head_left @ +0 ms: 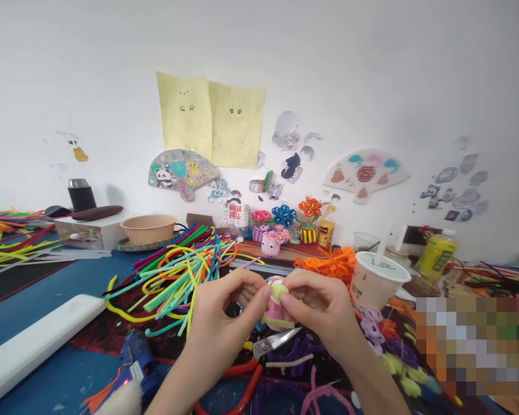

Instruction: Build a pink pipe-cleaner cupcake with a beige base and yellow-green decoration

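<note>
My left hand (231, 308) and my right hand (322, 302) meet in front of me, thumbs and forefingers pinching a small fuzzy pale-yellow piece (278, 290) between them. Directly behind and below it is a pink fuzzy pot (278, 314) with a yellow-green band at its base; whether the piece touches the pot I cannot tell. Metal scissors (277, 342) lie just under the pot, their blades pointing right. A bundle of coloured pipe cleaners (184, 271) spreads beyond my left hand.
A blue glue gun (140, 360) lies at lower left, near a long white bar (38, 351). Finished pipe-cleaner flower pots (309, 233) line the wall. A lidded paper cup (378, 282) stands at right, beside loose purple pieces (372, 329). A tan bowl (149, 229) sits at back left.
</note>
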Tool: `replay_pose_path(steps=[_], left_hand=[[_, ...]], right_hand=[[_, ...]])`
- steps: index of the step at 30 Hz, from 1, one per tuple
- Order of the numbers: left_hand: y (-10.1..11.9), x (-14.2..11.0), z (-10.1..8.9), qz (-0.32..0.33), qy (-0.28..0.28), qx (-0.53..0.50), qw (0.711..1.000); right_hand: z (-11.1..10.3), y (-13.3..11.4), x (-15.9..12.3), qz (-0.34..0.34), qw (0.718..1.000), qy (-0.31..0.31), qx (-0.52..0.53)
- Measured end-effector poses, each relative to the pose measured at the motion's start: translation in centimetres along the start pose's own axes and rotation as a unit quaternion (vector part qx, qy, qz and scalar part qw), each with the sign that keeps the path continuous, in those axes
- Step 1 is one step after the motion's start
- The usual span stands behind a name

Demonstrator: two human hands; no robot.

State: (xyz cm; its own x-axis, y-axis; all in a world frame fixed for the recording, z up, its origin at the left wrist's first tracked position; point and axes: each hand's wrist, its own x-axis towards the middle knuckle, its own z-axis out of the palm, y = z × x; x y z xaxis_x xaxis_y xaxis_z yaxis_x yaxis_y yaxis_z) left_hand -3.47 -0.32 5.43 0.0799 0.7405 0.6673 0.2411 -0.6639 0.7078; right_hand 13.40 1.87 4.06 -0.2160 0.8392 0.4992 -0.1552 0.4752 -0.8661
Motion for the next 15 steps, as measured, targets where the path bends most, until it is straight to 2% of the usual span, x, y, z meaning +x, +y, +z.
replay_pose_path(steps=[9, 15], left_hand=[[-0.11, 0.22, -0.22, 0.021, 0.0, 0.033, 0.999], [-0.18, 0.18, -0.2, 0.005, -0.021, 0.046, 0.999]], right_hand=[[-0.05, 0.3, 0.13, 0.062, 0.998, 0.005, 0.028], [-0.26, 0.32, 0.08, 0.074, 0.995, -0.012, 0.063]])
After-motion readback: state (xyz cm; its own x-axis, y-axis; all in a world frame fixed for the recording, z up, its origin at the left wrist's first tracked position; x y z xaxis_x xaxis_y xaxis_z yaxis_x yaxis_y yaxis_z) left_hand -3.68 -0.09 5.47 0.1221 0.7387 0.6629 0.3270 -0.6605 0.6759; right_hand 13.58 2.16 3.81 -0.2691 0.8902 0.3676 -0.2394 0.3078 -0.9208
